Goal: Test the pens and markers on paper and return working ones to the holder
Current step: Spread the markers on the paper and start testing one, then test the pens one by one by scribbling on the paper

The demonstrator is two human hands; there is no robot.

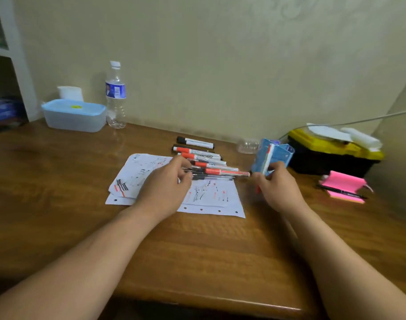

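Observation:
Scribbled white paper sheets lie on the wooden desk. Behind them lies a row of several markers with red and black caps, and nearer a bundle of thin pens. My left hand pinches the left ends of these pens, fingers curled. My right hand grips the blue pen holder, which is tilted off the desk with a red and white pen inside. A red pen end shows below this hand.
A lidded blue-white box and a water bottle stand at the back left. A yellow and black case sits at the right, with pink sticky notes and a black pen in front of it.

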